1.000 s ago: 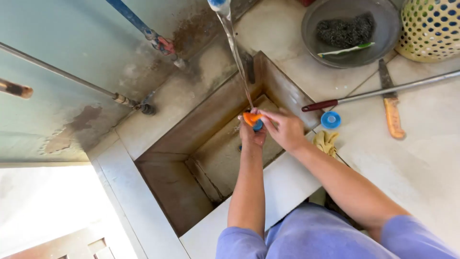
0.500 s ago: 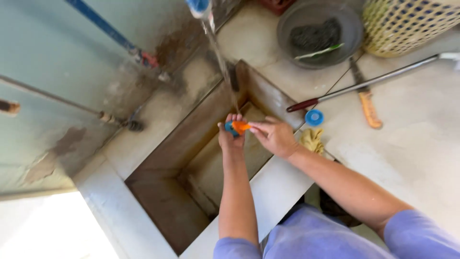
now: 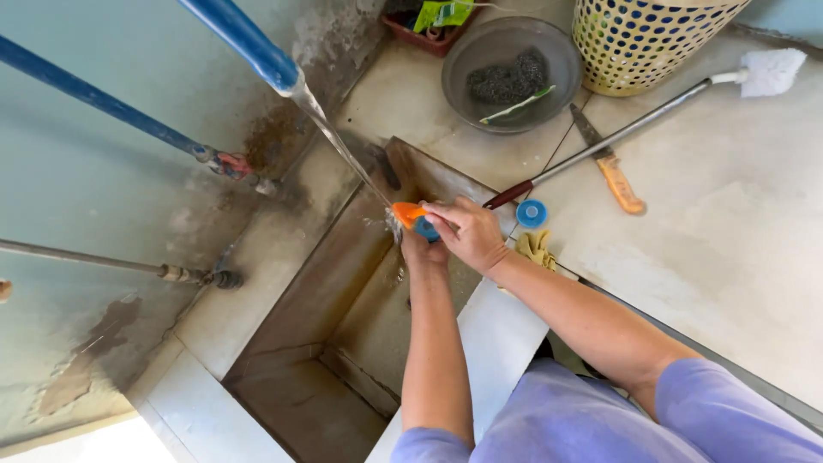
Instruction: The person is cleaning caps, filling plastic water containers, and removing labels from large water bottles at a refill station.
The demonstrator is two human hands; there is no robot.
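Both my hands meet over a sunken concrete sink, under a thin stream of water that falls from a blue pipe. A small orange and blue object sits between them, right in the water. My right hand grips it from above. My left hand holds it from below and is mostly hidden by the right hand.
On the counter to the right lie a blue cap, a yellow cloth, a long-handled brush and an orange-handled knife. A grey bowl holds scouring pads. A yellow perforated basket stands at the back.
My hands stay together under the water with the orange object. The view has swung, so the sink and counter sit differently in frame.
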